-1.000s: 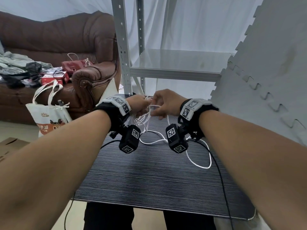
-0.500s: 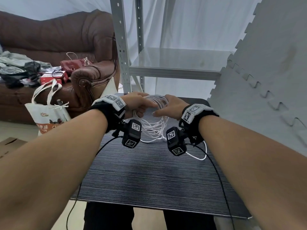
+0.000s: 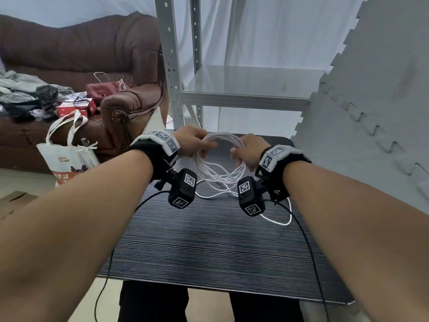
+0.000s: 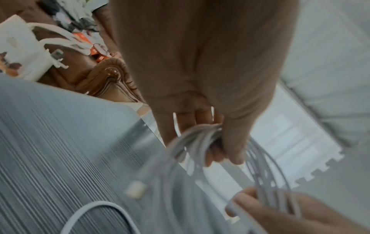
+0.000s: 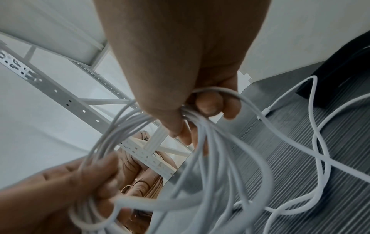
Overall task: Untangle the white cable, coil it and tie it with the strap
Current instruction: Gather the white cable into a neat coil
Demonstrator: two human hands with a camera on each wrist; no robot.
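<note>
The white cable [image 3: 220, 159] is gathered into a round coil of several loops, held in the air above the black ribbed table [image 3: 209, 252]. My left hand [image 3: 197, 142] grips the coil's left side, fingers curled round the strands [image 4: 200, 136]. On the coil's right side my right hand [image 3: 246, 152] holds the bundle between thumb and fingers [image 5: 208, 104]. A loose tail of cable [image 3: 278, 219] trails from the coil onto the table to the right. One white plug end [image 4: 136, 189] hangs below the left hand. No strap is visible.
A grey metal shelf rack [image 3: 232, 94] stands just behind the table. Grey foam mats [image 3: 371, 112] lean on the right. A brown sofa [image 3: 81, 66] with clutter and a white tote bag [image 3: 67, 156] sit to the left. Black sensor cables [image 3: 308, 252] cross the table.
The hands have moved apart, spreading the bunched cable into an open round coil. Less loose cable lies on the table than one second ago.
</note>
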